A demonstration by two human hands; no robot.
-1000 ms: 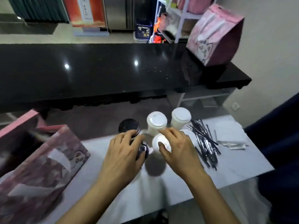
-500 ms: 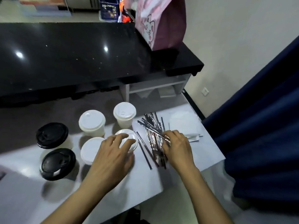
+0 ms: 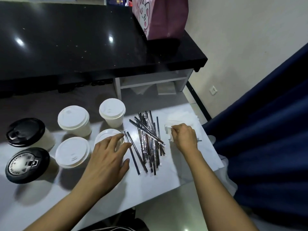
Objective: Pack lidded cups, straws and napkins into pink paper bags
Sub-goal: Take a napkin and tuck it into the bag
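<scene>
Right hand (image 3: 184, 139) fingers curled, pinching white napkin (image 3: 168, 133) at near edge of napkin pile (image 3: 180, 116). Left hand (image 3: 106, 157) fingers spread, relaxed, over white-lidded cup (image 3: 106, 135); contact unclear. Wrapped straws (image 3: 148, 139) heaped between hands on white table (image 3: 166, 174). Five more lidded cups left. Pink bag (image 3: 160, 15) on black counter (image 3: 66, 39).

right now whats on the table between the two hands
In the head view, the pile of wrapped straws lies between the left hand and right hand.

We see a glossy black counter (image 3: 75, 39) above the white table (image 3: 150, 184), a navy curtain (image 3: 266, 130), and a wall socket (image 3: 213, 90).
</scene>
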